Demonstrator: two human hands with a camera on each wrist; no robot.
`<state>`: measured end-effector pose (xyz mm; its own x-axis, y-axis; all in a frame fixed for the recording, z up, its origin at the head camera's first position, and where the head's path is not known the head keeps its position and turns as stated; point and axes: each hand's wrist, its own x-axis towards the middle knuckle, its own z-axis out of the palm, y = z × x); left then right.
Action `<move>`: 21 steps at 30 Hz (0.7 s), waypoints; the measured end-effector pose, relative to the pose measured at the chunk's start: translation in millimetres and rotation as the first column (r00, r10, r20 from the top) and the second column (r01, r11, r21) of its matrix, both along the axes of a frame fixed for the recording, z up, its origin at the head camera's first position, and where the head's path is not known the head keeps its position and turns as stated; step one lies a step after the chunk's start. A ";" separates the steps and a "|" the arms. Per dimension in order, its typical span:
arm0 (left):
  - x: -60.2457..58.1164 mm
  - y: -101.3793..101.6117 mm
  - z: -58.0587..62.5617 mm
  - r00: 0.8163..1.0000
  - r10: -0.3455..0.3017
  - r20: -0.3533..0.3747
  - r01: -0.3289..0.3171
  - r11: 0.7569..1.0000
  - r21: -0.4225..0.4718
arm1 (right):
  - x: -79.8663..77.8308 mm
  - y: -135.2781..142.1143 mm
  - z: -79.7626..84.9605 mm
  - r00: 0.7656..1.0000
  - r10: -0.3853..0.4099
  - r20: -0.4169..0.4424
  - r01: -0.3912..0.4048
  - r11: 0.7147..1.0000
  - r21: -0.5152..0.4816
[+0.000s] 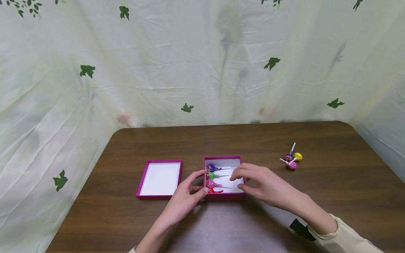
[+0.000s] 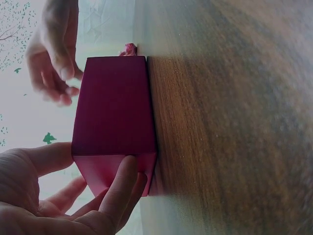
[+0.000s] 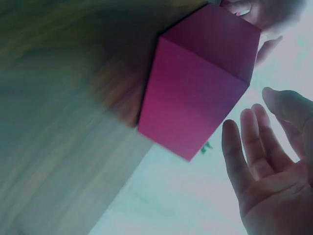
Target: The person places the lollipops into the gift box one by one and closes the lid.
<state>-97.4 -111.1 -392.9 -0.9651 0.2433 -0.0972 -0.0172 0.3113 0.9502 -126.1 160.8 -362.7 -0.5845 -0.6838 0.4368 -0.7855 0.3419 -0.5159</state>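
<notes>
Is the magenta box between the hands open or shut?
Open: in the head view, the magenta box shows lollipops inside, and its lid lies apart on the table.

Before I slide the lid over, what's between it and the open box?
In the head view, the left hand reaches into the near part of the gap between lid and box; farther back, bare tabletop.
</notes>
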 end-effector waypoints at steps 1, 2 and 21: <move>0.2 -0.1 0.0 1.000 0.001 0.002 -0.001 1.000 0.000 | 1.4 3.9 -0.1 1.000 -0.007 -0.006 0.007 1.000 -0.007; 0.3 -0.2 0.2 1.000 0.002 0.002 -0.002 1.000 -0.001 | 2.9 7.7 -0.2 1.000 -0.012 -0.007 0.012 1.000 -0.014; 0.7 0.8 1.8 1.000 0.005 -0.012 -0.004 1.000 0.028 | 19.9 78.3 -10.8 0.992 -0.123 -0.017 0.123 0.992 0.014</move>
